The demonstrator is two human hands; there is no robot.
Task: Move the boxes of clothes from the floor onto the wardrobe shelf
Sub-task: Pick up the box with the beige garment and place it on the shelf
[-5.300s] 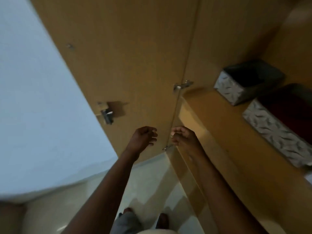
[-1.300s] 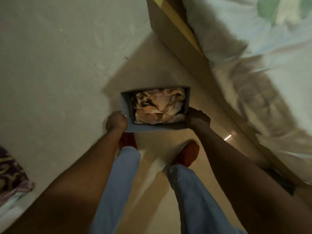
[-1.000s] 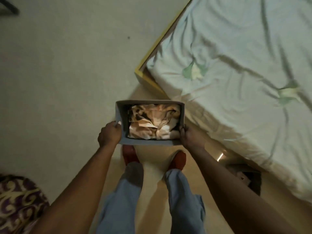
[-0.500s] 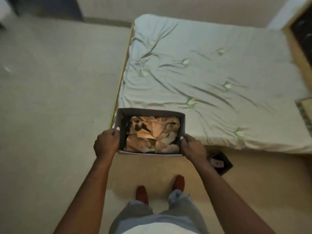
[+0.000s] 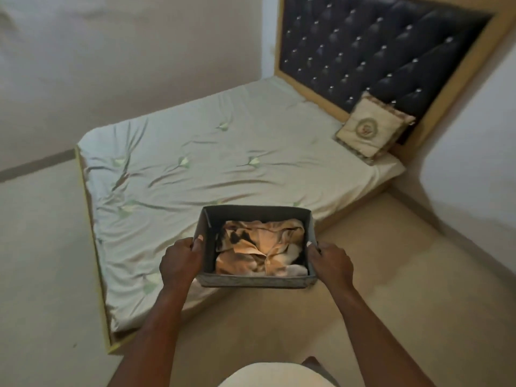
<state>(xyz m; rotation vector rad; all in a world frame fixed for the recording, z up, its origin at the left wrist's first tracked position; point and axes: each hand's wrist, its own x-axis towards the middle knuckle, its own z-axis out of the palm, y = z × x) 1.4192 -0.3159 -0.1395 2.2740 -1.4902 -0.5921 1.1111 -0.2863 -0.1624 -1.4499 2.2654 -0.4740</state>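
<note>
while you stand beside the bed point(image 5: 223, 152), you hold the box point(image 5: 252, 282) up in front of your waist with both arms stretched forward, clear of the floor point(image 5: 377, 275) and of the mattress behind it. your left hand point(image 5: 181, 261) is clamped on the box's left wall near the front corner, thumb hooked over the rim and pressing the inside face, the other fingers wrapped on the outside. your right hand point(image 5: 331, 262) grips the right wall in the same way, thumb tip over the top edge – the rest of the fingers are hidden behind the wall. the box is grey, open-topped and roughly level, its long side running left to right across your view. inside it lies a folded garment point(image 5: 259, 251) in orange, cream and black patches, filling most of the bottom and sitting well below the rim. the box's far wall overlaps the near edge of the bed in this view, but it does not rest on it. the bed is covered by a pale, wrinkled sheet with small green leaf shapes. a square cushion point(image 5: 372, 129) with a round emblem leans against the dark tufted headboard point(image 5: 377, 48) at the far right – well away from the box. pale walls close the room behind the bed and to the right. the wardrobe is out of view.
</note>
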